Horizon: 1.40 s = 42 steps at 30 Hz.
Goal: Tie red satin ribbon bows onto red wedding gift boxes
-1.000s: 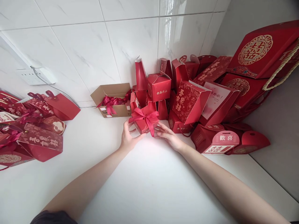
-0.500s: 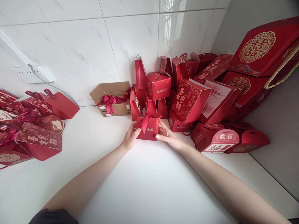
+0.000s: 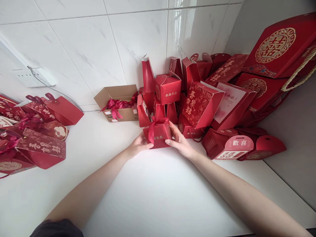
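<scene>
Between my two hands is a small red gift box (image 3: 161, 137) with gold lettering on its front. A dark pink ribbon (image 3: 158, 121) is tied in a bow at its top, one tail hanging down the front. My left hand (image 3: 138, 144) grips the left side of the box, thumb at its lower front corner. On the opposite side, my right hand (image 3: 180, 141) has its fingers along the edge and its thumb at the front. The box is turned slightly, so its right side shows. Its back and underside are hidden.
Behind the gift box, a cardboard box (image 3: 120, 115) holds pink ribbons. Red boxes (image 3: 168, 89) are stacked against the tiled wall, with larger red boxes (image 3: 275, 49) at the right. More red boxes (image 3: 43, 144) crowd the left of the white table (image 3: 148, 194).
The gift box has turned a little between my hands, and its right side now shows. My left thumb sits lower on its front. The camera view has shifted slightly.
</scene>
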{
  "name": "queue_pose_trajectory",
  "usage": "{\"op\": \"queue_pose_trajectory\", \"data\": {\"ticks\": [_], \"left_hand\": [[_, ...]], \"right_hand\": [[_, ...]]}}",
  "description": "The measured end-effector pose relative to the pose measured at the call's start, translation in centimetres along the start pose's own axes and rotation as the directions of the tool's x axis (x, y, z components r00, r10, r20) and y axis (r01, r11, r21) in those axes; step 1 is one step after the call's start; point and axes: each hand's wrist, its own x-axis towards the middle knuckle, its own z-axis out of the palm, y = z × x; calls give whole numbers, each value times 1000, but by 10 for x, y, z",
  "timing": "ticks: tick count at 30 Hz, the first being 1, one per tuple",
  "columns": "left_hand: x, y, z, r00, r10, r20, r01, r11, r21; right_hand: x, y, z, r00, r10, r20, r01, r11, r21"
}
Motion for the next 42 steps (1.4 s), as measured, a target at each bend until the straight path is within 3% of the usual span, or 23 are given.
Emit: {"op": "queue_pose_trajectory", "data": {"ticks": [4, 10, 13, 17, 20, 26, 29, 31, 32, 33, 35, 37, 42], "left_hand": [[-1, 0, -12, 981, -187, 49, 192, 968, -158], [1, -3, -19, 972, -234, -3, 225, 937, -268], [1, 1, -15, 980, -198, 34, 199, 937, -289], [-3, 3, -12, 981, -81, 175, 117, 972, -204], [-9, 6, -11, 969, -119, 215, 140, 986, -86], [-29, 38, -13, 992, -84, 92, 69, 985, 158], [-47, 62, -32, 996, -48, -74, 66, 963, 260], [-61, 76, -54, 974, 11, -225, 60, 951, 304], [-68, 82, -67, 951, 47, -306, 57, 945, 322], [-74, 86, -80, 896, 97, -433, 70, 933, 353], [-85, 90, -107, 824, 149, -546, 82, 923, 375], [-93, 89, -132, 618, 256, -743, 122, 903, 412], [-98, 75, -183, 355, 359, -863, 221, 865, 451]], "right_hand": [[-8, -1, 11, 993, -74, -97, 61, 990, -131], [-12, -7, 15, 983, -177, -53, 161, 963, -216], [-11, -7, 15, 985, -163, -55, 153, 976, -154], [-9, -4, 13, 992, -125, -26, 124, 991, -44], [-9, -3, 11, 998, -67, 12, 68, 996, -60], [-7, 15, 12, 993, 104, 50, -97, 988, -123], [-6, 25, 10, 981, 154, 117, -134, 978, -162], [-7, 27, 9, 974, 169, 147, -139, 970, -198], [-8, 26, 9, 972, 173, 157, -137, 966, -219], [-9, 25, 9, 970, 178, 165, -136, 961, -241], [-11, 20, 10, 966, 190, 175, -135, 950, -283], [-12, 16, 12, 964, 199, 178, -136, 940, -314], [-13, 13, 14, 962, 206, 180, -134, 928, -347]]}}
